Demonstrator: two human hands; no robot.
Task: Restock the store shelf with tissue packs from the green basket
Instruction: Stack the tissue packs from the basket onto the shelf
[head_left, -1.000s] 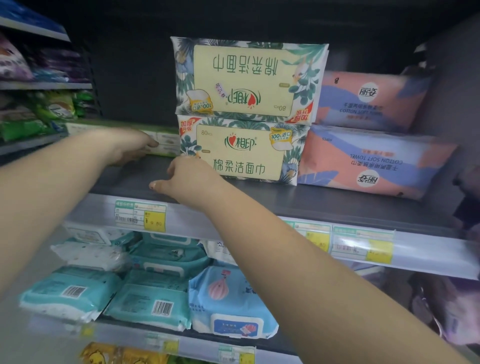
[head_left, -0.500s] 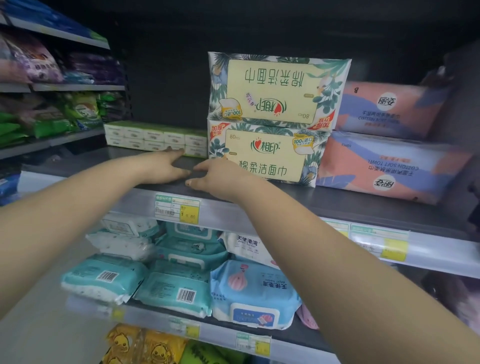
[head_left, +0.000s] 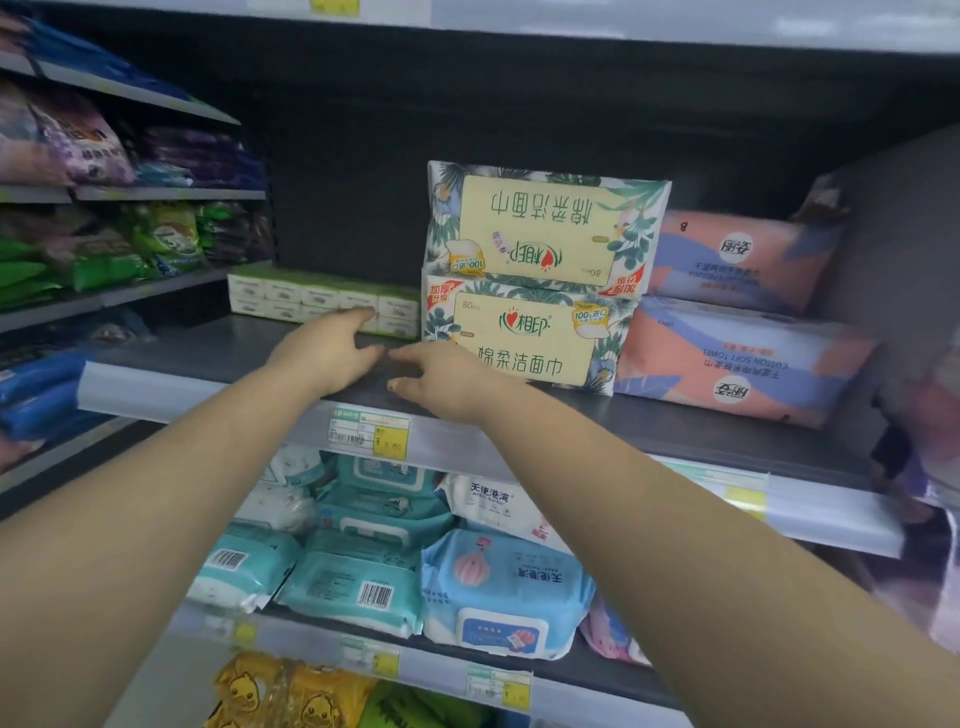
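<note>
Since the dark middle shelf (head_left: 218, 348) takes up most of the view, start there: its left stretch is bare apart from a low row of small green-and-white tissue boxes (head_left: 322, 299) pushed to the back. Right of that sit two leafy yellow tissue packs (head_left: 540, 280), one stacked on the other, top one upside down, and beside those a stack of two pink-and-blue cotton towel packs (head_left: 737, 317). Below is a shelf of teal and blue wet wipe packs (head_left: 363, 551).

Both hands are out over the bare patch with nothing in them. The left hand (head_left: 324, 348) lies flat-ish with relaxed fingers, tips reaching up to the small boxes; can't tell if it actually touches them. The right hand (head_left: 441, 376) is loose too, fingers spread just in front of the lower leafy pack, close to the left hand.

The green basket isn't in the shot at all, so no clue how many packs are left.

What could go wrong, my guess: that two-high leafy stack sits near the front edge, so a bump from the right wrist could tip the top one off. A shove from the left could also skew the little boxes.
</note>
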